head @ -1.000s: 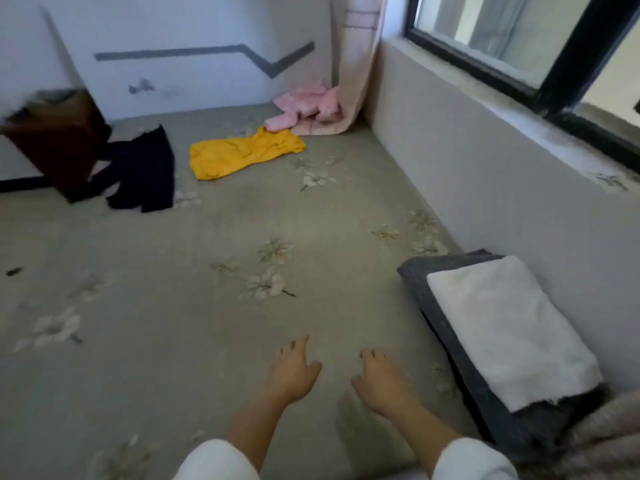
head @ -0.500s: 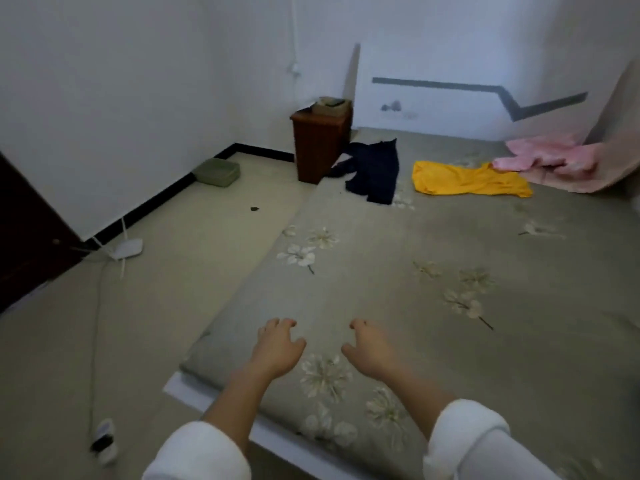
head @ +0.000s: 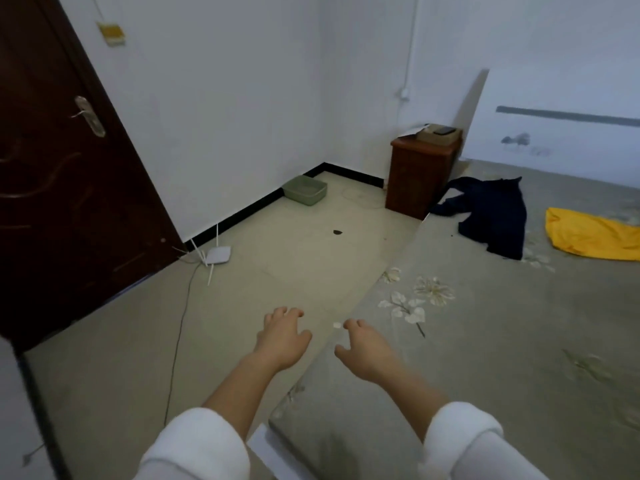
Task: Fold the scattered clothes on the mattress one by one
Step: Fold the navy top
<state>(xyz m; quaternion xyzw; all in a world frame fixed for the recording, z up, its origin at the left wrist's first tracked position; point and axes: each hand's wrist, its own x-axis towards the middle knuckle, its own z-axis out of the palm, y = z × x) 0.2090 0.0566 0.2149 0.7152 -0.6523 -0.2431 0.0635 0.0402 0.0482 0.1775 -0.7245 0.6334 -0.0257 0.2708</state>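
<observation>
1. Clothes are lying at the far end of the mattress point(head: 485, 362). A dark garment point(head: 493, 216) is sprawling by the mattress's left edge with one part trailing off it. A yellow garment point(head: 588, 237) is lying just beside it, further across the mattress and cut by the frame.
2. The left hand point(head: 282, 337) is hovering just off the mattress's left edge, over the floor point(head: 242, 289). Its fingers point(head: 287, 311) are hanging loosely curled and apart, holding nothing.
3. The right hand point(head: 367, 351) is hovering over the mattress's near corner, just inside that same edge. Its fingers point(head: 353, 323) are likewise loosely spread and gripping nothing.
4. Both garments are lying well apart from the hands, ahead and to the right along the mattress. The dark one is sitting nearer, and the right hand is slightly closer to it than the left.
5. The dark garment's long axis is appearing to run along the mattress's length, while the yellow one is stretching across its width.
6. Folding is not yet beginning on either piece. The coming move is probably requiring the person to shift up the mattress before a hand can reach the dark garment's near hem.
</observation>
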